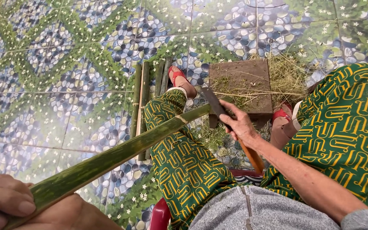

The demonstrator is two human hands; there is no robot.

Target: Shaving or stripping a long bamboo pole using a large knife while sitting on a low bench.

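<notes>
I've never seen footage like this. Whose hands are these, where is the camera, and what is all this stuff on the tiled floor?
There is no machine here: the single picture comes from a camera worn on a person's head, looking down at their own lap and hands. The person sits with knees apart in green and yellow patterned trousers.

The left hand, at the bottom left corner, grips one end of a long green bamboo strip that runs up across the left knee. The right hand holds a knife with a wooden handle, its dark blade laid against the far end of the strip.

In front of the feet stands a brown wooden block strewn with thin shavings. More bamboo strips lie on the floor tiles, which are printed with pebbles and leaves.
</notes>
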